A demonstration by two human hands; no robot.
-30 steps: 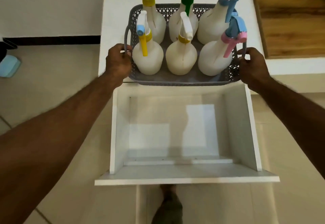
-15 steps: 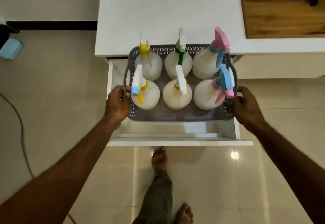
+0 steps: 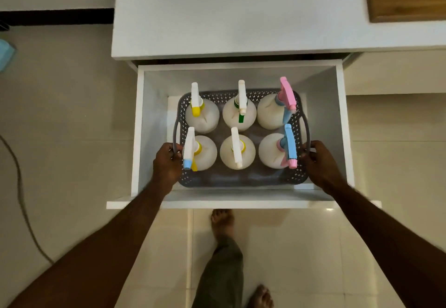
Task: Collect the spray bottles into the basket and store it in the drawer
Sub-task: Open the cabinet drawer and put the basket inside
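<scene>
grey perforated plastic, that's what my fingers are wrapped around: the basket (image 3: 241, 179) sits low inside the open white drawer (image 3: 241, 199), and i can't tell whether its base is resting on the drawer floor or just above it. my left hand (image 3: 166, 165) is curled closed round the left loop handle (image 3: 175, 136), my right hand (image 3: 321, 162) closed the same way round the right loop handle (image 3: 306, 129). six spray bottles (image 3: 237, 154) stand upright in two rows of three, all inside the basket, none tipped.

i'd judge the load moderately heavy if the bottles are full (their white bodies don't show a fill level), and top-heavy with those trigger heads. thin plastic like this likely flexes, so the two side handles are the right place to hold, both kept level. the white surface (image 3: 229, 17) above the drawer is bare. what's left, i think, is letting go and pushing the drawer shut.
</scene>
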